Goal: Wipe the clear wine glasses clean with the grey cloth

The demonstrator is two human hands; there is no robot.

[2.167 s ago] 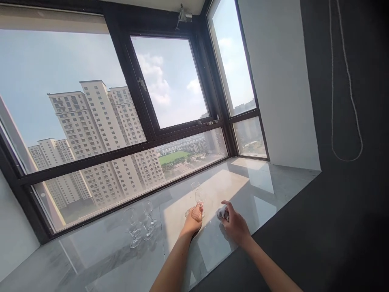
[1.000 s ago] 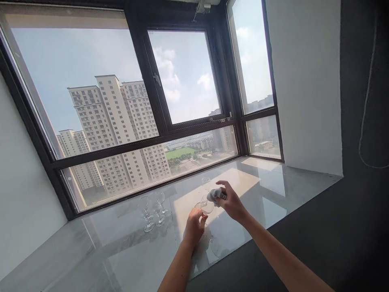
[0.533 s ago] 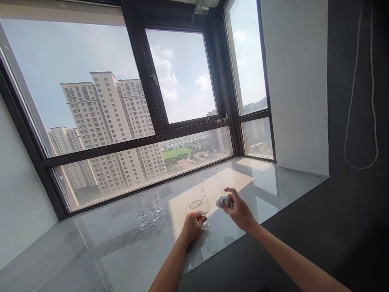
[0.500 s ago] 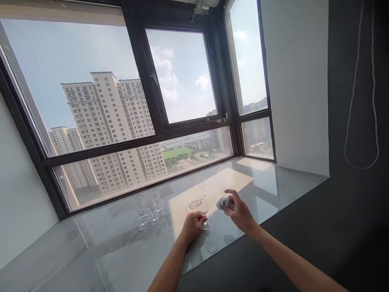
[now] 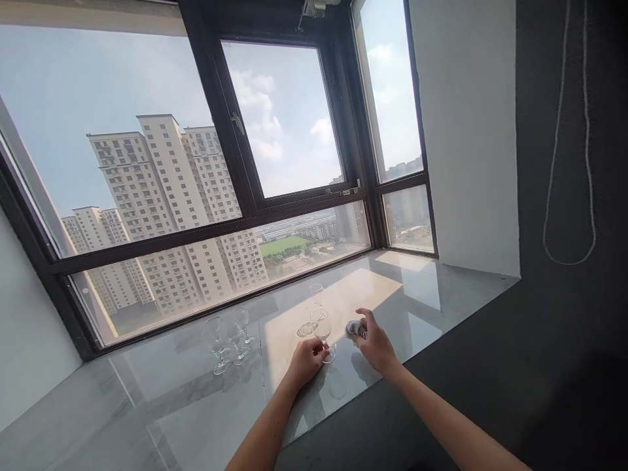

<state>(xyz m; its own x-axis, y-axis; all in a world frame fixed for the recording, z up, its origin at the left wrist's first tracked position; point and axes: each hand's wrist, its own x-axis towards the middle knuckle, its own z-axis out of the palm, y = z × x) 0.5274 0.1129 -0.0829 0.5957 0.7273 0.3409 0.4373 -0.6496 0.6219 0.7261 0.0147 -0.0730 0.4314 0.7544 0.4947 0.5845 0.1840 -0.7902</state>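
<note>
My left hand [image 5: 305,362] pinches the stem of a clear wine glass [image 5: 322,325] that stands upright on the glossy marble sill [image 5: 186,405]. Just to its right, my right hand [image 5: 373,347] is closed on a small crumpled grey cloth [image 5: 354,329], held a little apart from the glass bowl. Another wine glass [image 5: 316,294] stands behind, nearer the window.
Three more wine glasses [image 5: 228,337] stand grouped to the left on the sill. A dark-framed window [image 5: 255,209] runs along the back. A white wall [image 5: 461,131] closes the right end, and a bead cord [image 5: 569,163] hangs on the dark wall.
The glass was lifted with the cloth at its bowl a second ago; now it stands on the sill and my right hand with the cloth has drawn off to the right.
</note>
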